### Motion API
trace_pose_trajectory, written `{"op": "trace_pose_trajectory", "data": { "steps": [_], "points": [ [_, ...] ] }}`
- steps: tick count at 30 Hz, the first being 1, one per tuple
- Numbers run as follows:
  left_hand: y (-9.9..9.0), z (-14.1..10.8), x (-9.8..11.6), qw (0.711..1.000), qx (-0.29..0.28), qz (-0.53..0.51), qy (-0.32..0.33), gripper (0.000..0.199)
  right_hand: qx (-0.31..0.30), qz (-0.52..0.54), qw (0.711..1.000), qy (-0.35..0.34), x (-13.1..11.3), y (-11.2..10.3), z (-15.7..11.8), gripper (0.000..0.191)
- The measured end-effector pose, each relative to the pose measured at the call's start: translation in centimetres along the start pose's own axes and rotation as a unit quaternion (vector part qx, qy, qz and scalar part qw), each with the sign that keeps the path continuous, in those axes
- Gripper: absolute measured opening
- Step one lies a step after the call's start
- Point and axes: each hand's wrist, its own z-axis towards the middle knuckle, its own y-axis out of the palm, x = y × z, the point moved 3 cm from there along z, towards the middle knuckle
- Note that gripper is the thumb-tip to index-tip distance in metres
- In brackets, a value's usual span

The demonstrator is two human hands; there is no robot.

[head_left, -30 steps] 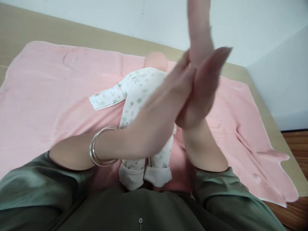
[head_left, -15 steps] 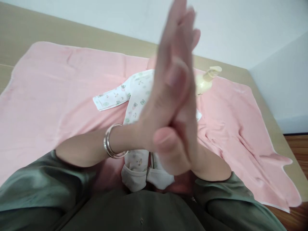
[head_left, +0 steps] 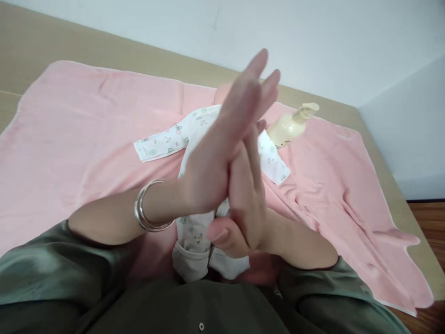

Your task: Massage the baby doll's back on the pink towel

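Observation:
My left hand (head_left: 212, 157), with silver bangles on the wrist, is pressed against my right hand (head_left: 246, 190). The palms touch, and the fingers of both are mostly stretched out. Nothing shows between them. Beneath lies a white baby sleepsuit (head_left: 167, 141) with small prints, its sleeves spread and its footed legs (head_left: 191, 260) toward me. My hands cover its middle. At its neck a rounded pinkish shape (head_left: 221, 94) is partly hidden, so I cannot tell exactly what it is. Beside the right-hand sleeve lies a pale yellow pump bottle (head_left: 287, 130), tilted.
A pink blanket (head_left: 104, 116) is spread under the sleepsuit, wrinkled on the right. It covers much of a light wooden table (head_left: 121, 51). White walls (head_left: 313, 46) stand behind and to the right. Brown wooden floor (head_left: 431, 236) shows at the far right.
My joined hands have come lower and slid against each other, the left now leaning further across the right. The bottle and the right-hand sleeve have come into fuller view.

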Motion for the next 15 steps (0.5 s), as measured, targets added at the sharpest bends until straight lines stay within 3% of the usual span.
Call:
{"op": "trace_pose_trajectory", "data": {
  "steps": [2, 3, 5, 7, 9, 10, 15],
  "points": [
    [-0.8, 1.2, -1.2, 0.994, 0.014, -0.107, -0.034, 0.065, 0.031, 0.028, 0.996, -0.076, 0.7, 0.0, 0.0, 0.07],
    [-1.4, 1.9, -2.1, 0.991, 0.044, -0.126, -0.004, 0.048, 0.037, 0.037, 0.995, -0.084, 1.5, 0.2, 0.1, 0.068],
    [-2.2, 3.6, -5.0, 0.989, 0.089, -0.114, 0.03, 0.04, 0.028, 0.031, 0.999, -0.031, 3.9, 1.0, 0.4, 0.063],
    [-3.1, 5.1, -8.7, 0.988, 0.148, -0.04, 0.003, 0.038, 0.002, 0.016, 0.999, 0.046, 6.3, 2.1, 0.6, 0.057],
    [-3.8, 6.4, -11.7, 0.98, 0.168, 0.101, -0.023, 0.032, -0.044, -0.009, 0.994, 0.099, 8.1, 3.4, 0.5, 0.055],
    [-4.2, 6.9, -12.9, 0.977, 0.172, 0.123, -0.026, 0.03, -0.064, -0.026, 0.992, 0.106, 8.7, 3.9, 0.4, 0.056],
    [-5.5, 7.6, -15.2, 0.958, 0.149, 0.235, 0.065, 0.029, -0.129, -0.094, 0.984, 0.077, 11.9, 4.3, 0.6, 0.057]
  ]
}}
